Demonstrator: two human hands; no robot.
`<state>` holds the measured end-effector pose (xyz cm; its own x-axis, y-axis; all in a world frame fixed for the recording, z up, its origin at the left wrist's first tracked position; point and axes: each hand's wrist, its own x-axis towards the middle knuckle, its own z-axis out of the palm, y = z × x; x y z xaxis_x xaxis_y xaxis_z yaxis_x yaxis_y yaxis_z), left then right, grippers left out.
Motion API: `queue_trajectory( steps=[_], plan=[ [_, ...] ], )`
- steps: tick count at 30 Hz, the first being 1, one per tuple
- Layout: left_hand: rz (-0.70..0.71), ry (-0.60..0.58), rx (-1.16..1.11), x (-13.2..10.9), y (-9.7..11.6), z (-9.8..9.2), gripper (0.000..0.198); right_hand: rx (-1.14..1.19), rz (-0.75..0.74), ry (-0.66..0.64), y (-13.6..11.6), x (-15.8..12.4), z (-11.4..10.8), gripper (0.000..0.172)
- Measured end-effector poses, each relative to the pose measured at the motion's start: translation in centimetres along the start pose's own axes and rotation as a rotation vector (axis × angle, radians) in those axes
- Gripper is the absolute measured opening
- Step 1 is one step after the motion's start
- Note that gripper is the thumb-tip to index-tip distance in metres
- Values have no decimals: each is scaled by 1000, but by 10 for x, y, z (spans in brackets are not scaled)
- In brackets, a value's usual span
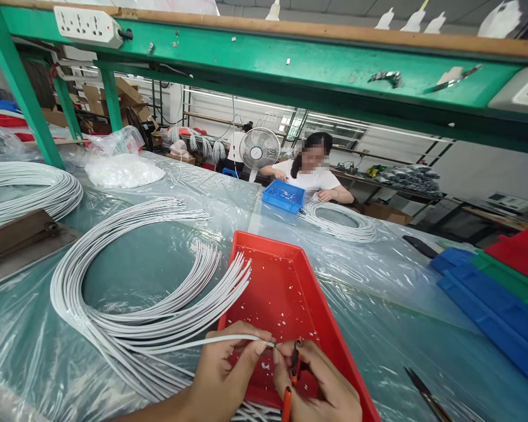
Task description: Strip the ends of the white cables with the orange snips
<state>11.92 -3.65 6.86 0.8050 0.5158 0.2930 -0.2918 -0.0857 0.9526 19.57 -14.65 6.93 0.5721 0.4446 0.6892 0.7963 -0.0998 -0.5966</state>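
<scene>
Head view: white cable (229,339) end pinched in left hand (222,375), tip meeting right hand (321,387), itself clenched on orange-handled cutters (295,363), red tray (286,281) beneath both. Best bet: set blades square, bite jacket only, pull straight, dropping scraps into tray.

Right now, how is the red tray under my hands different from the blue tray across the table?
The red tray lies nearest, partly under your left hand, which pinches a white cable, and right hand, gripping orange-handled cutters; the blue tray sits far across, before a seated person. The red tray holds white scraps; the blue tray's contents cannot be made out. Both are shallow rectangular plastic trays on the plastic-covered table.
</scene>
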Motion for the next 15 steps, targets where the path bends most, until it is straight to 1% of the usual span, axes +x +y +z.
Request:
queue_trajectory(
  steps=[3,7,11,15],
  plan=[
    [86,-26,87,-2,1,-2,17,-21,-37,22,-1,0,1,6],
    [140,-39,92,-3,1,-1,17,-60,-57,18,-2,0,0,7],
    [98,-39,87,-2,0,1,16,-90,-41,-3,-3,1,-2,7],
    [40,-28,61,-1,1,3,17,-78,-65,-7,-3,2,-4,8]
  ],
)
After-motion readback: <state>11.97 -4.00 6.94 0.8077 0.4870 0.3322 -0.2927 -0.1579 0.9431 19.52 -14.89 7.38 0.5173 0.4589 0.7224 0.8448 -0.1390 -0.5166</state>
